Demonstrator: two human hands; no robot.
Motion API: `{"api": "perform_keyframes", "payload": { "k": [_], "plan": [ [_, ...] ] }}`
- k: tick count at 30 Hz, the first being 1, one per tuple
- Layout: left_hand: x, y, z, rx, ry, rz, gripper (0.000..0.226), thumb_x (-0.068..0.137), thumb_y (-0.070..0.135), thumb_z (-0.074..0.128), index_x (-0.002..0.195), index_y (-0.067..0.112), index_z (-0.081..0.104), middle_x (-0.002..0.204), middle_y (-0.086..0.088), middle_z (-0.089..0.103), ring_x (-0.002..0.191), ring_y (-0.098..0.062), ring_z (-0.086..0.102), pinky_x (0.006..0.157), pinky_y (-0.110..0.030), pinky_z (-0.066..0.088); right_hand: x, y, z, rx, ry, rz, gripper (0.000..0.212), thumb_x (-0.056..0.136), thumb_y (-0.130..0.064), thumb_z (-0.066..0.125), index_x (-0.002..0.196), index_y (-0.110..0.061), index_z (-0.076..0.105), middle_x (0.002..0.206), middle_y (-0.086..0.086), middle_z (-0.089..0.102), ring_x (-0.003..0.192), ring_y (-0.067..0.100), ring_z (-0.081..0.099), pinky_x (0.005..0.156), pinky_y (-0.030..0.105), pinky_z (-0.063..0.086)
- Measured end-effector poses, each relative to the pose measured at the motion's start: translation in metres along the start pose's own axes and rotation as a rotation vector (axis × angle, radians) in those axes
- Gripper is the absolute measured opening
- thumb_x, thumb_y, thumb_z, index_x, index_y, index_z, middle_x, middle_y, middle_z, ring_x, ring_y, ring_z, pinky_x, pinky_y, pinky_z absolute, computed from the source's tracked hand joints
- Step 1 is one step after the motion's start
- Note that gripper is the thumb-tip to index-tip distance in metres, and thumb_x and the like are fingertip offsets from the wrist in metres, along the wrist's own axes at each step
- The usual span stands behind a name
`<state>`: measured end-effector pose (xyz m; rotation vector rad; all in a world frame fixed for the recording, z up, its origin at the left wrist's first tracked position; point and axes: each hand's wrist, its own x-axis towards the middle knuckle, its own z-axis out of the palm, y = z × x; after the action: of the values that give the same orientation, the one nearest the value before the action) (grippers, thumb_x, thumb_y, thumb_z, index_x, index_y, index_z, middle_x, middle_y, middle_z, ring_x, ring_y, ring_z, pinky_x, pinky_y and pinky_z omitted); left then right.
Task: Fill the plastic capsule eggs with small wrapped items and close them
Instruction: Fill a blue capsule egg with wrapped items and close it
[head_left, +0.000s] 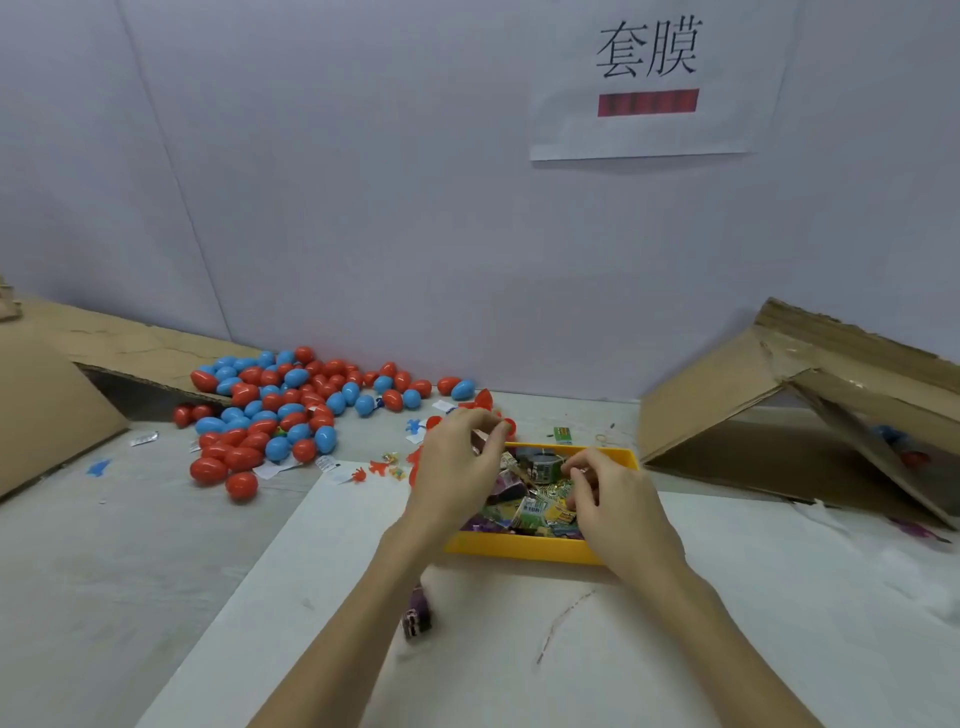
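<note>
A yellow tray (524, 552) in the middle of the table holds several small wrapped packets (540, 506) in green, yellow and purple. My left hand (460, 467) hovers over the tray's far left corner and pinches a small wrapped item between thumb and fingers, beside a red capsule half (511, 427). My right hand (605, 493) reaches into the tray with curled fingers picking at the packets. A pile of closed red and blue capsule eggs (280, 410) lies at the back left. Open red halves (483, 399) sit just beyond the left hand.
Cardboard flaps stand at the left (52, 395) and right (779, 405). A white sheet (519, 649) covers the near table, with a purple packet (416, 618) and a thin strand (563, 618) on it. Small orange and blue toy bits (384, 467) are scattered near the tray.
</note>
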<state>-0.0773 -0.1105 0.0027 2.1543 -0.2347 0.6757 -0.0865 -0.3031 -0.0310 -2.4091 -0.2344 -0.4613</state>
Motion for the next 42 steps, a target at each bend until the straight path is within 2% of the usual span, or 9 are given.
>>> {"api": "perform_keyframes", "payload": {
  "k": [3,7,14,18,23,28,33,37,42],
  "plan": [
    [0.041,-0.020,0.003,0.218,-0.017,-0.056,0.023,0.103,0.026,0.056,0.112,0.012,0.071,0.105,-0.001,0.064,0.094,-0.014,0.059,0.081,-0.022,0.049,0.001,0.000,0.002,-0.007,0.040,-0.003,0.015,0.106,-0.027,0.050,0.114,-0.033,0.062,0.088,-0.010,0.068,0.077,0.004,0.065,0.065,0.032,0.061],
    [0.097,-0.051,0.014,0.476,-0.314,-0.074,0.032,0.105,0.029,0.050,0.121,0.008,0.068,0.120,-0.012,0.061,0.109,-0.026,0.058,0.094,-0.038,0.047,0.000,0.001,0.003,0.010,0.038,-0.031,0.018,0.106,-0.023,0.051,0.117,-0.033,0.062,0.096,-0.011,0.068,0.088,0.004,0.065,0.072,0.029,0.060],
    [0.144,-0.106,0.035,0.615,-0.509,-0.103,0.043,0.108,0.041,0.039,0.144,0.024,0.054,0.148,-0.008,0.042,0.127,-0.027,0.052,0.109,-0.040,0.042,0.000,0.004,0.007,0.005,0.040,-0.083,0.019,0.106,-0.024,0.050,0.117,-0.037,0.059,0.105,-0.018,0.063,0.098,0.001,0.060,0.080,0.021,0.054],
    [0.150,-0.120,0.042,0.689,-0.594,-0.095,0.046,0.112,0.034,0.027,0.151,0.018,0.044,0.154,-0.011,0.039,0.141,-0.028,0.037,0.118,-0.041,0.030,0.000,0.007,0.008,0.011,0.044,-0.079,0.019,0.106,-0.025,0.049,0.116,-0.038,0.059,0.105,-0.018,0.063,0.099,0.002,0.061,0.082,0.022,0.056],
    [0.144,-0.111,0.038,0.752,-0.496,0.024,0.041,0.110,0.034,0.037,0.127,0.008,0.064,0.134,-0.011,0.048,0.102,-0.022,0.058,0.100,-0.037,0.048,0.001,0.009,0.008,0.021,0.053,-0.080,0.018,0.106,-0.024,0.051,0.113,-0.037,0.061,0.104,-0.019,0.064,0.098,0.002,0.061,0.082,0.026,0.057],
    [0.115,-0.065,0.015,0.455,-0.298,0.160,0.025,0.100,0.024,0.062,0.121,0.012,0.067,0.126,-0.008,0.049,0.101,-0.018,0.056,0.096,-0.036,0.053,0.001,0.007,0.005,0.038,0.051,-0.062,0.019,0.105,-0.021,0.053,0.112,-0.035,0.063,0.098,-0.017,0.067,0.092,0.004,0.063,0.077,0.032,0.059],
    [0.028,-0.012,0.018,0.165,-0.280,0.187,0.026,0.086,0.028,0.079,0.103,0.028,0.059,0.116,0.007,0.047,0.098,-0.002,0.050,0.084,-0.012,0.047,-0.003,0.001,-0.002,0.079,0.047,-0.068,0.020,0.102,-0.021,0.055,0.112,-0.038,0.061,0.092,-0.018,0.068,0.086,0.004,0.064,0.072,0.035,0.058],
    [-0.027,0.009,0.027,0.041,-0.227,0.191,0.025,0.090,0.023,0.075,0.091,0.025,0.051,0.098,0.013,0.051,0.088,0.000,0.051,0.070,-0.011,0.042,-0.008,-0.003,-0.004,0.053,0.073,-0.112,0.028,0.102,-0.020,0.054,0.121,-0.040,0.058,0.094,-0.020,0.065,0.082,0.004,0.062,0.063,0.020,0.050],
    [-0.040,0.013,0.024,-0.082,-0.234,0.070,0.033,0.091,0.015,0.074,0.110,0.021,0.048,0.103,0.011,0.060,0.091,-0.003,0.061,0.080,-0.014,0.051,-0.014,-0.010,-0.009,0.120,0.113,-0.246,0.041,0.098,0.004,0.048,0.124,-0.022,0.065,0.110,-0.008,0.068,0.101,0.009,0.063,0.081,0.022,0.054]
  ]
}}
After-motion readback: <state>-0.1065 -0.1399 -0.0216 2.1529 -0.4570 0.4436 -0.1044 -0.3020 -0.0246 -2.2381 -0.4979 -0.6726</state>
